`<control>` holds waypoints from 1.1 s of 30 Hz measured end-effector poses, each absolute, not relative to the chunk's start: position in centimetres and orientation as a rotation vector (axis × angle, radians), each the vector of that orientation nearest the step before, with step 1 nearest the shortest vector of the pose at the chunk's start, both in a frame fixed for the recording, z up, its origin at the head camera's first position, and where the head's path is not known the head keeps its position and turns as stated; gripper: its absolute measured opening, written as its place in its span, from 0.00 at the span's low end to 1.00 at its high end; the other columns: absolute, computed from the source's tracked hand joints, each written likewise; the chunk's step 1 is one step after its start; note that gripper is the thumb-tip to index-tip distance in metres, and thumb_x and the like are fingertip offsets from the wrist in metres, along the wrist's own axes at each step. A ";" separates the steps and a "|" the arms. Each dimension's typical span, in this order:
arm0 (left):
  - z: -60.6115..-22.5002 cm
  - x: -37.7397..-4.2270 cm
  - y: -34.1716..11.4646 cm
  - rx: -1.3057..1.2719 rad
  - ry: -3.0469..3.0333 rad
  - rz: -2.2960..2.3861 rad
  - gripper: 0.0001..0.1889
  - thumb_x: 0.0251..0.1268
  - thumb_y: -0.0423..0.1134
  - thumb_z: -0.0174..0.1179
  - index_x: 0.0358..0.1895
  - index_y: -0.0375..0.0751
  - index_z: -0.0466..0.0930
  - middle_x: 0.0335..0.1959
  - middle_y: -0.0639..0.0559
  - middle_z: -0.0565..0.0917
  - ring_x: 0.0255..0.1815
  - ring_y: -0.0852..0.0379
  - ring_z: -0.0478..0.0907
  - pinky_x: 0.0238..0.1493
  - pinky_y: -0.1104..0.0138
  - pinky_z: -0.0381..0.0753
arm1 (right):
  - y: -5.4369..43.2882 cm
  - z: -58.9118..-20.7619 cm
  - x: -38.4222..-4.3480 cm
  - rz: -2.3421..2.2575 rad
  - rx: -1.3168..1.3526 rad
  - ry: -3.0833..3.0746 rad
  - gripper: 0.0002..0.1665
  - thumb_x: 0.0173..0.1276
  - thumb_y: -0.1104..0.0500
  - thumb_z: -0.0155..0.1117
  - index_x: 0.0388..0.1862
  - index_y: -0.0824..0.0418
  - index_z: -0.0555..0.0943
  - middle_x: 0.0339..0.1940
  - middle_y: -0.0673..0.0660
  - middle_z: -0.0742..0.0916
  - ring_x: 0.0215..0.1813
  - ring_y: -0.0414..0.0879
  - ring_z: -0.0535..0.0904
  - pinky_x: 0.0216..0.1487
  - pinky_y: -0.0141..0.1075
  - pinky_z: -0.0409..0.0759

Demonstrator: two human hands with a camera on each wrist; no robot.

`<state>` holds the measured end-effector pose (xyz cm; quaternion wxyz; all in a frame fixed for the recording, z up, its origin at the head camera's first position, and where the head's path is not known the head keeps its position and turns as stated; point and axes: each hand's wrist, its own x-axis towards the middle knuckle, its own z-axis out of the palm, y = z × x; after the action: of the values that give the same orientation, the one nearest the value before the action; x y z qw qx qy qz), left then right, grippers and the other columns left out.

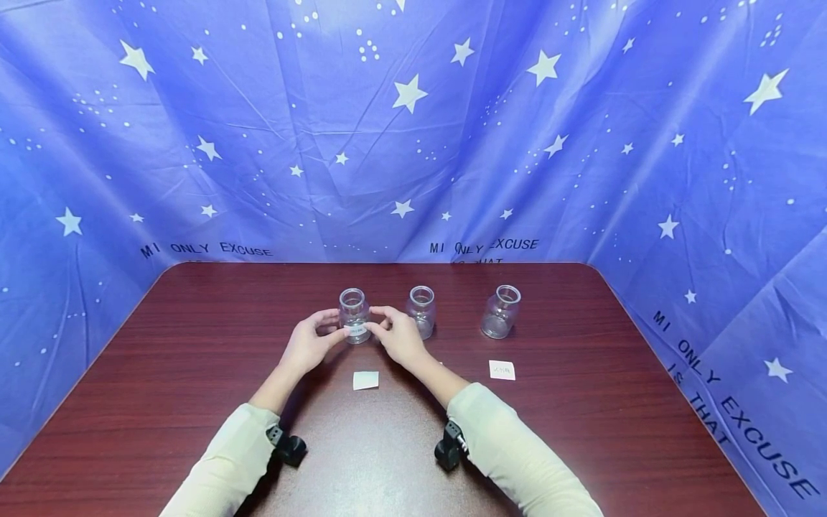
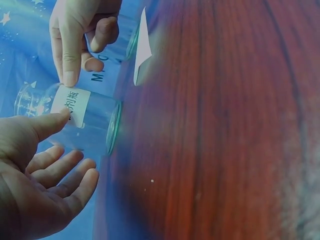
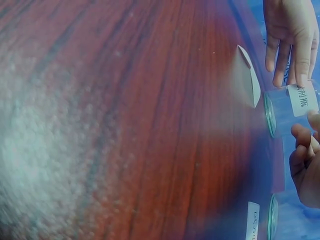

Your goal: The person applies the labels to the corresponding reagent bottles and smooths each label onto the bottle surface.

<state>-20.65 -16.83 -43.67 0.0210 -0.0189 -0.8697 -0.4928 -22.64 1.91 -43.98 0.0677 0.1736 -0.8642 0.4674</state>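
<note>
A clear glass jar [image 1: 353, 305] stands upright on the table, bearing a white label [image 2: 75, 106] with handwritten characters. My left hand [image 1: 311, 342] is at its left side. Its thumb presses the label, while its other fingers, loosely bent, lie beside the jar and look apart from it in the left wrist view. From the right, the thumb of my right hand [image 1: 402, 340] presses the label's other edge; its remaining fingers are bent near the glass. Just behind that hand, a second clear jar [image 1: 422, 298] is partly covered.
A third clear jar [image 1: 500, 316] stands to the right, with a handwritten white label [image 1: 502, 370] in front of it. Another white paper piece [image 1: 365, 380], its edge lifted, lies before the left jar. A blue star-patterned curtain [image 1: 362, 143] surrounds the dark red wooden table [image 1: 213, 323].
</note>
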 end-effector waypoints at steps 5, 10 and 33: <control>-43.7 -20.6 -17.0 -0.064 -2.695 -1.545 0.27 0.57 0.40 0.65 0.59 0.34 0.71 0.53 0.36 0.80 0.52 0.42 0.79 0.53 0.55 0.77 | 1.9 -44.1 -22.6 1.388 0.519 -2.605 0.20 0.61 0.56 0.66 0.51 0.62 0.79 0.19 0.56 0.83 0.19 0.32 0.70 0.25 0.25 0.70; -43.8 -20.6 -17.2 -0.067 -2.702 -1.546 0.26 0.56 0.37 0.65 0.58 0.32 0.72 0.51 0.36 0.81 0.51 0.42 0.79 0.53 0.55 0.77 | 1.9 -44.3 -22.5 1.365 0.526 -2.609 0.20 0.61 0.56 0.66 0.51 0.61 0.79 0.19 0.54 0.84 0.19 0.32 0.71 0.27 0.26 0.72; -43.6 -20.8 -17.4 -0.103 -2.738 -1.485 0.24 0.58 0.38 0.64 0.57 0.33 0.73 0.50 0.37 0.82 0.50 0.44 0.80 0.52 0.55 0.77 | 1.8 -44.9 -22.5 1.335 0.499 -2.670 0.22 0.61 0.52 0.66 0.52 0.62 0.79 0.21 0.52 0.82 0.21 0.33 0.69 0.27 0.26 0.70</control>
<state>-20.78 -17.38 -43.61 0.0126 -0.0330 -0.8786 -0.4763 -22.50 1.76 -44.89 0.0576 0.1645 -0.8808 0.4403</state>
